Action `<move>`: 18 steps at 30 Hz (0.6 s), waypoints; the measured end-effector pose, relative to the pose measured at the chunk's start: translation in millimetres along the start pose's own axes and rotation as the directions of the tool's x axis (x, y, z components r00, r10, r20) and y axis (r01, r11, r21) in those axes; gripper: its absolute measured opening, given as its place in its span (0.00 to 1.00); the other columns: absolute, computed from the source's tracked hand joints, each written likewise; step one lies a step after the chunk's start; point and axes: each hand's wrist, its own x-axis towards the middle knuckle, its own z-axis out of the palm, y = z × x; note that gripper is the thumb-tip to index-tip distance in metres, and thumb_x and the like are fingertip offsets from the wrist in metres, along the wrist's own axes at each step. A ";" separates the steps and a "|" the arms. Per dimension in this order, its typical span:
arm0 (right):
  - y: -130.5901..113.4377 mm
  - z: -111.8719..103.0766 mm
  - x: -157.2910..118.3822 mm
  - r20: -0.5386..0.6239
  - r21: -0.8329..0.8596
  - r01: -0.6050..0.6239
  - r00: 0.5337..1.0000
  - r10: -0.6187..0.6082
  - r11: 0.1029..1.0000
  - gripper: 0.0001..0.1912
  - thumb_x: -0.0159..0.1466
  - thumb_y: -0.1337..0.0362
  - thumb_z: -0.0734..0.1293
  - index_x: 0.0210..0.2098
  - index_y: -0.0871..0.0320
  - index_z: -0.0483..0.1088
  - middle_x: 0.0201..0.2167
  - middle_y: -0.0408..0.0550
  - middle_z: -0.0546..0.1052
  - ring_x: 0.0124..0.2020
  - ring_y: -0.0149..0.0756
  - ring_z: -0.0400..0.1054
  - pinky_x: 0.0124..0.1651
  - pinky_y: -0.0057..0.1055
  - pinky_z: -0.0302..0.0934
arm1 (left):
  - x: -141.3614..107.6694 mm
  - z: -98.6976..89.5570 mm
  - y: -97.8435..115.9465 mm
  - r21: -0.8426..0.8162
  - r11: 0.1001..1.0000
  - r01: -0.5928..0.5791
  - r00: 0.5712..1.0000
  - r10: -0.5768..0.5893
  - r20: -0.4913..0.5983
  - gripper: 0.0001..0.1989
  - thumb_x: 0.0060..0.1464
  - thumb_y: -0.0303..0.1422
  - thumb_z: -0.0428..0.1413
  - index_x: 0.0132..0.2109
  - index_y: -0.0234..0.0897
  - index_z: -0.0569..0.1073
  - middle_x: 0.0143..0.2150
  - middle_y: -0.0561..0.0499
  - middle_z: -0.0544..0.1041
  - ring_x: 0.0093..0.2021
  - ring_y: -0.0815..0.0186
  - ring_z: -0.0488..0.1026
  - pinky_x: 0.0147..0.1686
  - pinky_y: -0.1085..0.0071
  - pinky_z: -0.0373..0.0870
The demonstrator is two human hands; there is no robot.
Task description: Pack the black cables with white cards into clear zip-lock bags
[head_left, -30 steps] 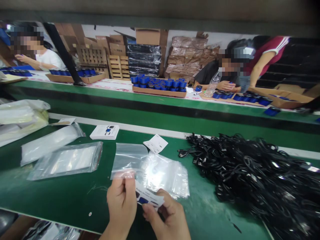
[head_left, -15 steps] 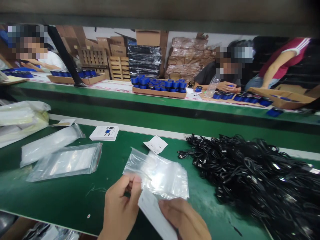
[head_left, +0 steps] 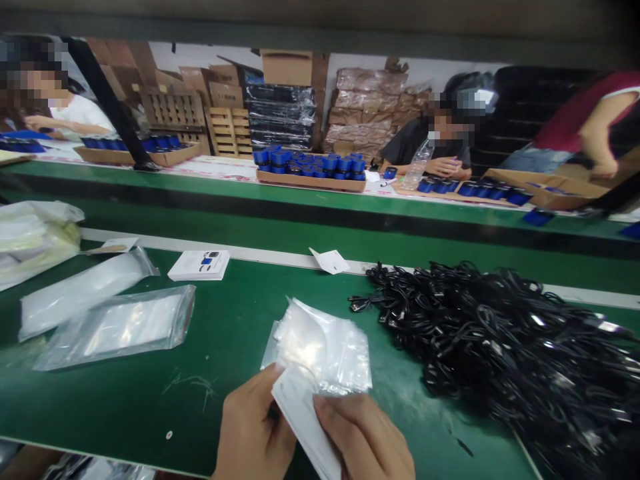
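Observation:
A folded white paper stack [head_left: 306,417] is held in my right hand [head_left: 367,437], thumb on top and fingers wrapped round its side. My left hand [head_left: 257,423] is closed at the upper left end of that paper, fingertips pressed together near the edge of a clear bag; what exactly they pinch is hidden. Just beyond both hands lies a pile of clear plastic bags [head_left: 340,347] on the green table [head_left: 240,327]. A single folded leaflet [head_left: 330,261] rests farther back, by the white strip.
Black cables [head_left: 480,340] form a large heap at the right. Packed clear bags [head_left: 135,327] and a printed leaflet stack [head_left: 200,265] lie left. Across the bench, blue items fill a cardboard tray [head_left: 310,181]; several people are there.
The loose leaflet has shifted back to the white strip. My left hand has moved slightly right and down, against the paper, and the clear bag it held up now lies lower.

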 end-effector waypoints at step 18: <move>19.5 -21.3 16.3 0.645 0.032 -0.086 0.763 0.045 0.996 0.10 0.66 0.72 0.58 0.38 0.57 0.71 0.29 0.47 0.75 0.23 0.34 0.72 0.24 0.24 0.64 | -5.7 7.1 -9.0 0.334 0.888 -0.317 0.948 0.291 0.127 0.09 0.57 0.24 0.46 0.31 0.40 0.63 0.28 0.53 0.67 0.26 0.68 0.70 0.24 0.76 0.65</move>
